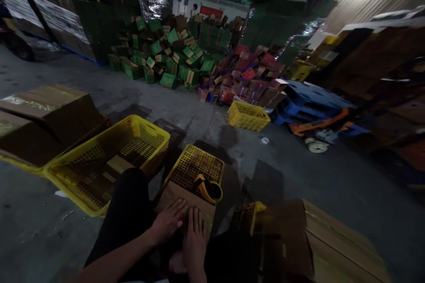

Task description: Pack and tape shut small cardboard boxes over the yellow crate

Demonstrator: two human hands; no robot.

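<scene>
Both palms rest on a brown cardboard box (pixel 175 192) between my knees. My left hand (pixel 169 219) lies on its near left part with the fingers stretched out. Beside it, my right hand (pixel 195 232) is flat too, its fingers pointing away from me. The box sits on the near part of an upturned yellow crate (pixel 199 163). Just beyond the box, on the crate, is an orange and black tape dispenser (pixel 207 189). Neither hand grips anything.
To the left stands a yellow crate (pixel 146 135) with a small carton (pixel 119 164) inside, beside large cardboard boxes (pixel 63 110). More cardboard (pixel 338 239) is at right. Ahead are a yellow basket (pixel 249 116), heaped green boxes (pixel 169 80), red boxes (pixel 247 74) and an orange pallet jack (pixel 322 124).
</scene>
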